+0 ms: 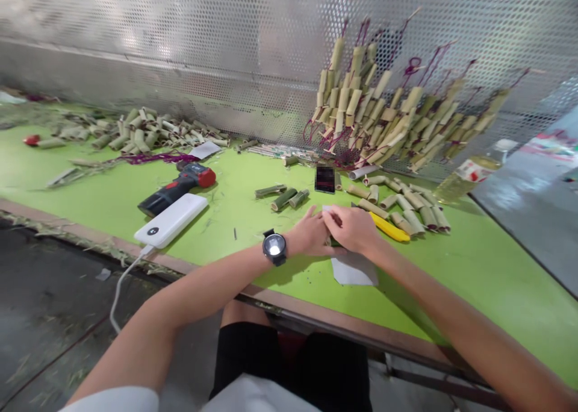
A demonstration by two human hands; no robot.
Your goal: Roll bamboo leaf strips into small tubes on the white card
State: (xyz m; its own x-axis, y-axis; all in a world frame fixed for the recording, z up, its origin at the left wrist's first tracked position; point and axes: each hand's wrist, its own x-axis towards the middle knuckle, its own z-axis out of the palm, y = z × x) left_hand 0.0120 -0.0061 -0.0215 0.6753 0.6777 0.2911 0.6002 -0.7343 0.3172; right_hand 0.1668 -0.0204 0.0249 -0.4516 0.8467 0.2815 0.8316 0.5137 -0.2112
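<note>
My left hand (310,234), with a black watch on its wrist, lies low over the green table and is closed around a short green bamboo piece (335,242), mostly hidden by the fingers. Against it, my right hand (354,228) is closed with curled fingers; what they hold is hidden. Under both hands is a white sheet (354,271). A yellow-handled tool (391,227) lies just right of my right hand, its far end hidden. Several cut bamboo pieces (283,199) lie beyond my left hand.
A cordless drill (174,189) and a white power bank (171,220) with a cable lie left. Bamboo tubes (139,132) are heaped at the back left. Strung bamboo (361,105) leans on the perforated metal panel. A phone (325,179), more tubes (410,201) and a bottle (472,174) stand right.
</note>
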